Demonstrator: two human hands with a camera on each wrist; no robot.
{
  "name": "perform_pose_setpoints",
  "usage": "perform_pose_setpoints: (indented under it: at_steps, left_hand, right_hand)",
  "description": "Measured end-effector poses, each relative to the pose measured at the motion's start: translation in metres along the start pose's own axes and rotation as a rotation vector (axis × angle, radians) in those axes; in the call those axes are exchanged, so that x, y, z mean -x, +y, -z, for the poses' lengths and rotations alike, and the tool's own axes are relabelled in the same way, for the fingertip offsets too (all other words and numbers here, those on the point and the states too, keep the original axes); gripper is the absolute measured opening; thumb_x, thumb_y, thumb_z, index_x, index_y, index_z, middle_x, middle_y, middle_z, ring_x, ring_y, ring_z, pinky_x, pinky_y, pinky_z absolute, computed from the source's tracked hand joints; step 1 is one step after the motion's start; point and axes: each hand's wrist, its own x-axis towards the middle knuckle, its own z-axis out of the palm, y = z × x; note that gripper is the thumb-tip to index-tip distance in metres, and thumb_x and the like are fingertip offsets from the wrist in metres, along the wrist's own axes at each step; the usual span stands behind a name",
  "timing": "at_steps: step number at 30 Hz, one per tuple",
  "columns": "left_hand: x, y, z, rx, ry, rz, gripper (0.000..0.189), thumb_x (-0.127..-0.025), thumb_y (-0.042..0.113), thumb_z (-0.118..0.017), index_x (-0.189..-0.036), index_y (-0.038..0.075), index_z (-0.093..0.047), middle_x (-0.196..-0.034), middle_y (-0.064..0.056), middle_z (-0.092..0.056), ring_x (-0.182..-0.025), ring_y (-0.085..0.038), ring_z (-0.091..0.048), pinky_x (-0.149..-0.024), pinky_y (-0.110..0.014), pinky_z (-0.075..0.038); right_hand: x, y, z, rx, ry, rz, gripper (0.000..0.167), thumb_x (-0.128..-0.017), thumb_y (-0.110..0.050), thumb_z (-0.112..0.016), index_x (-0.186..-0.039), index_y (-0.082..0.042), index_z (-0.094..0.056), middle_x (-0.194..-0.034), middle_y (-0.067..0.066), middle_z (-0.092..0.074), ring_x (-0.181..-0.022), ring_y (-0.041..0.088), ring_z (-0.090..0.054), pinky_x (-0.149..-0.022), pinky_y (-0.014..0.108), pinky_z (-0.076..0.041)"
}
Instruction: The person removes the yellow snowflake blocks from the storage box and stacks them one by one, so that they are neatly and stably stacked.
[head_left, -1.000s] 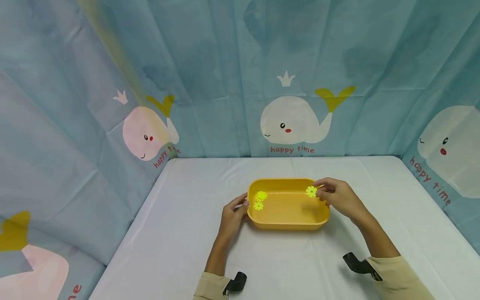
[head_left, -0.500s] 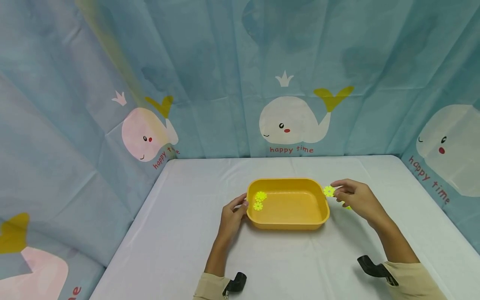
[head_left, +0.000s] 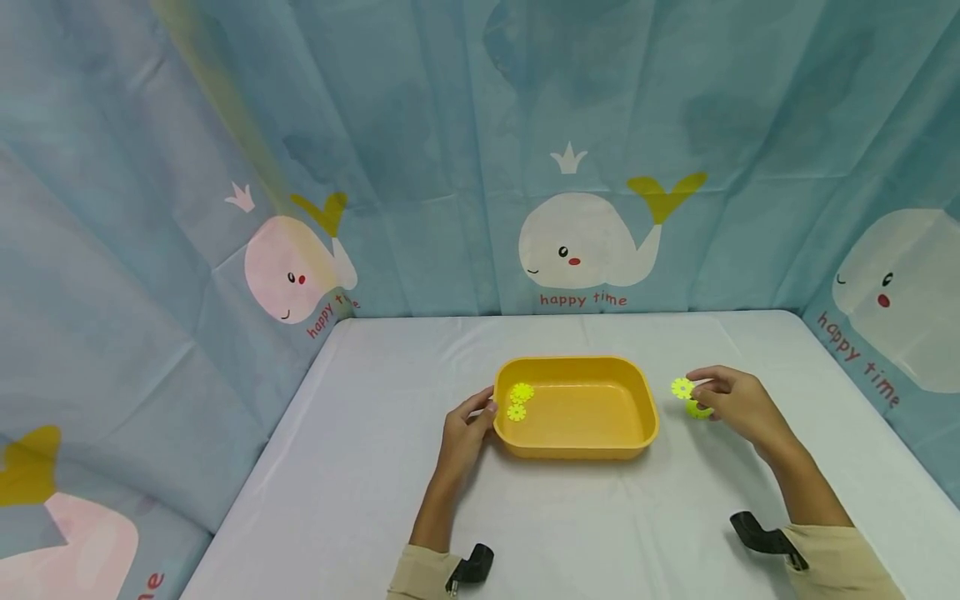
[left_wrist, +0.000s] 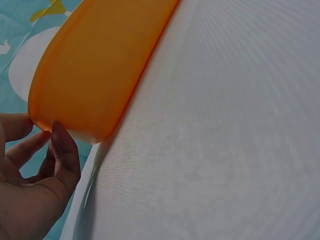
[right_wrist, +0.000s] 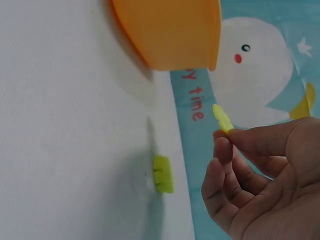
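Presently, a yellow flower piece (head_left: 682, 388) is pinched between thumb and forefinger of the right hand (head_left: 741, 407), above the tabletop (head_left: 585, 525). The left end of a yellow tray (head_left: 585, 417) is gripped by the left hand (head_left: 462, 435). "happy time" is printed (in red) on the whale-patterned curtain (head_left: 420, 125). Similar pieces (head_left: 517, 412) are held inside the tray; a thicker yellow-green piece (right_wrist: 163, 174) is seen below the right hand.

Tray (left_wrist: 95, 70) cut off at top, both wrist views; head view: lower green piece (head_left: 697, 411) partly behind right fingers (head_left: 716, 374).
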Motion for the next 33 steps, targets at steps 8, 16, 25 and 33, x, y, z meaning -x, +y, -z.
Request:
perform_pose_setpoints:
  at_steps: [8,16,25,33]
  left_hand:
    - [-0.001,-0.001,0.0,-0.005,-0.003,-0.005,0.041,-0.107,0.025,-0.063,-0.147,0.014,-0.065,-0.133,-0.013,-0.063,-0.113,-0.028,-0.066,-0.083,-0.023,-0.057]
    - [-0.001,0.0,0.0,0.009,-0.006,0.0,0.041,-0.108,0.025,-0.063,-0.147,0.013,-0.064,-0.134,-0.014,-0.062,-0.116,-0.03,-0.065,-0.084,-0.022,-0.058]
    - [-0.002,-0.003,0.0,0.008,-0.003,-0.001,0.042,-0.108,0.024,-0.063,-0.148,0.011,-0.064,-0.134,-0.016,-0.062,-0.117,-0.031,-0.065,-0.083,-0.021,-0.058]
    - [-0.001,-0.001,0.0,0.014,-0.001,0.004,0.041,-0.107,0.023,-0.063,-0.147,0.014,-0.065,-0.133,-0.013,-0.062,-0.114,-0.029,-0.066,-0.083,-0.022,-0.059]
  right_hand:
    - [-0.003,0.014,0.005,-0.005,-0.003,-0.077,0.04,-0.107,-0.014,-0.054,-0.142,0.006,-0.058,-0.115,0.024,-0.072,-0.096,0.028,-0.067,-0.072,0.032,-0.061]
    - [-0.006,0.027,0.009,-0.026,-0.019,-0.148,0.044,-0.107,-0.015,-0.055,-0.143,0.009,-0.055,-0.109,0.021,-0.073,-0.086,0.023,-0.066,-0.068,0.031,-0.059]
    - [-0.009,0.036,0.013,-0.022,-0.021,-0.172,0.045,-0.105,-0.016,-0.057,-0.141,0.011,-0.056,-0.097,0.012,-0.072,-0.08,0.021,-0.063,-0.065,0.031,-0.058]
    - [-0.009,0.038,0.014,-0.033,-0.059,-0.152,0.046,-0.104,-0.014,-0.056,-0.14,0.015,-0.056,-0.093,0.011,-0.072,-0.079,0.02,-0.065,-0.066,0.031,-0.06]
